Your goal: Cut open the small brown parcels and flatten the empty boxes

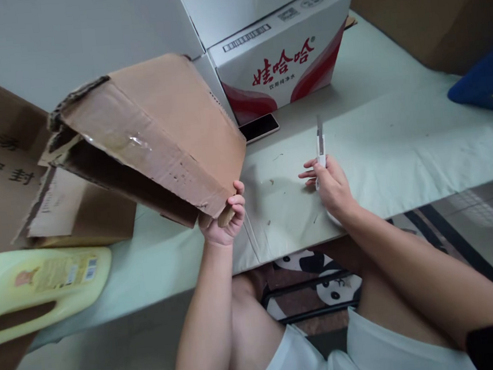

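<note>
A brown cardboard box [171, 116] with a torn, ragged edge and a strip of clear tape is tilted up over the left part of the table. My left hand [226, 218] is closed round its lower right corner, fingers curled over the edge. Off to the right, my right hand [333, 186] grips a white utility knife [320, 144] between thumb and fingers, its blade pointing away from me. Some of that hand's fingers stretch out to the left. The knife is apart from the box. Small scraps [271, 181] lie on the tablecloth between my hands.
A white and red water carton [283, 61] stands at the back, a phone [261, 128] lying before it. At left are a yellow jug [44, 289] and another carton [1, 149]. A blue object [485, 83] sits at far right, near a large brown box [438, 12].
</note>
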The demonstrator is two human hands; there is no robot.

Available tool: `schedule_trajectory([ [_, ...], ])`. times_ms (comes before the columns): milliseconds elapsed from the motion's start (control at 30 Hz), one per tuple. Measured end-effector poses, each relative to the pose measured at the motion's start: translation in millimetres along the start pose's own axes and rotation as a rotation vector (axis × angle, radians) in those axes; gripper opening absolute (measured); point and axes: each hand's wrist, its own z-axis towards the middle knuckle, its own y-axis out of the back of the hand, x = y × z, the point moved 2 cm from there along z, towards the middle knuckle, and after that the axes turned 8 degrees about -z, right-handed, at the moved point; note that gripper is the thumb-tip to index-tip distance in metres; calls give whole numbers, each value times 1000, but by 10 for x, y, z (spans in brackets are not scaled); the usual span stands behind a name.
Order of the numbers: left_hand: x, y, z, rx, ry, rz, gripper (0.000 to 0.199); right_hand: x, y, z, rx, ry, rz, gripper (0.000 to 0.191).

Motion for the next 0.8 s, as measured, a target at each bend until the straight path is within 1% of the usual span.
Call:
schedule_trajectory([
  [100,-2,-2,4,-23,19,6,25,6,-14,-18,11,14,-24,20],
  [233,-35,61,16,-25,22,123,21,0,-35,-36,35,1,-50,26],
  [433,-104,165,52,37,-7,317,46,-18,-54,-57,73,1,-61,34],
  [567,-162,185,94,17,1,386,47,17,-46,-66,74,-18,-47,37],
  [633,-229,192,108,-12,-42,423,48,43,-32,-68,73,-21,-43,35],
  [733,-365,201,100,-39,-185,449,63,66,-3,-63,69,-24,-7,29],
  [800,-435,207,80,-55,-261,458,67,66,16,-56,64,-25,17,25],
])
